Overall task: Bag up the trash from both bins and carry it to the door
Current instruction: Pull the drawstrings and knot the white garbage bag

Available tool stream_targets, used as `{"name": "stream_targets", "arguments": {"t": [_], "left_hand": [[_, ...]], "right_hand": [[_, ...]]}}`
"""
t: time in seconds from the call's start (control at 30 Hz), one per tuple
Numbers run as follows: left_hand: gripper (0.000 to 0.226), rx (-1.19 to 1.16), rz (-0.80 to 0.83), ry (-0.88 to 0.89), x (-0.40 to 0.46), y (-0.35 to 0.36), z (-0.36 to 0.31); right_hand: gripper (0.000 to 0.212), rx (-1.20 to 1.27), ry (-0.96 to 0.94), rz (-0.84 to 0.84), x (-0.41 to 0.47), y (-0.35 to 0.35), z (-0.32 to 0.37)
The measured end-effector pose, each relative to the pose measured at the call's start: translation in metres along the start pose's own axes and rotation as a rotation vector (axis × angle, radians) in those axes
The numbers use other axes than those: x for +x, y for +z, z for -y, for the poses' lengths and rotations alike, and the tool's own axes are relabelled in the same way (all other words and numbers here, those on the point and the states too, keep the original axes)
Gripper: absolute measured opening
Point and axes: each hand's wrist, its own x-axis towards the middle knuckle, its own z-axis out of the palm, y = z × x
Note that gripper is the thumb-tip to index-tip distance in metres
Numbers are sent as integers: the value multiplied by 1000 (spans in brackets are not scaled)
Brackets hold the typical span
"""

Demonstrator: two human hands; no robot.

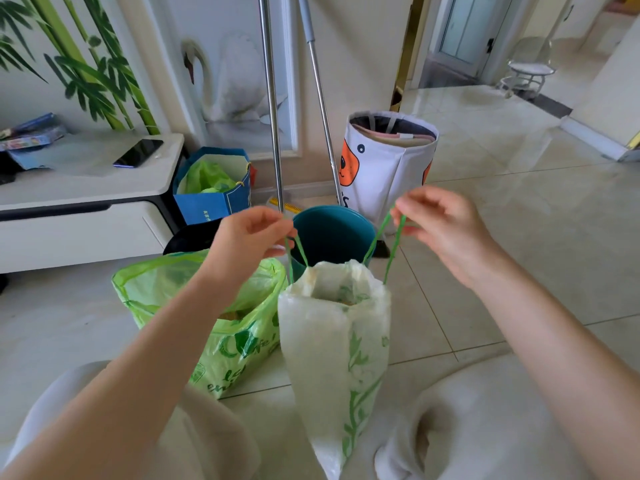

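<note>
Thin crinkled white plastic bag [334, 341], translucent green plastic bag [242, 341], glossy floor tiles [519, 202], shiny metal poles [272, 98]

Light: bright, even daylight indoors, strongest toward the upper right doorway [465, 32].
Glare: pale sheen on the glossy floor tiles [502, 188].
Shadows: soft and faint.
Blur: slight softness on the right hand [440, 223]; the centre is sharp.
Distortion: wide-angle bending at the edges; the 2 metal poles [273, 98] lean.
</note>
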Motion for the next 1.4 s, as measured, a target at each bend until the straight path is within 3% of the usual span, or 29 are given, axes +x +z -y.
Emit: {"name": "stream_targets", "arguments": {"t": [0.07,0.13,0.3,0.47,0.57,0.67,0.77,0.87,0.9,1.0,1.1,1.2,1.27,1.4], "left_hand": [[16,-213,-10,31,3,3,-17],[18,-244,3,2,6,6,-20],[8,-36,23,-38,4,15,-16],[19,-16,106,-38,-1,37,-23],[22,-70,139,-40,-5,48,-24],[23,-54,107,-11,-5,54,-20],[23,93,-4,76,-5,54,-9],[23,219,-96,32,-4,47,13],[25,247,-76,-26,-4,46,24],[40,388,161,-175,-8,53,64],[66,436,376,-143,-16,76,92],[77,366,392,-136,-20,107,96],[69,346,315,-110,-18,125,97],[25,296,40,-72,-7,145,108]], "right_hand": [[18,78,-157,-36,2,7,11],[12,-32,-213,-34,4,14,11],[14,-160,-87,-34,3,28,-2],[2,-179,38,32,-1,45,-5],[17,-327,61,56,1,52,-9],[23,-373,74,54,6,54,-13],[12,-325,89,79,9,53,-19],[4,-571,108,145,12,43,-28],[11,-718,125,176,12,37,-30],[20,-1000,155,233,14,20,-34],[15,-747,140,293,13,17,-26],[16,-368,184,309,12,19,-14],[14,-120,234,322,9,21,-8],[14,295,313,352,3,28,-1]]}}
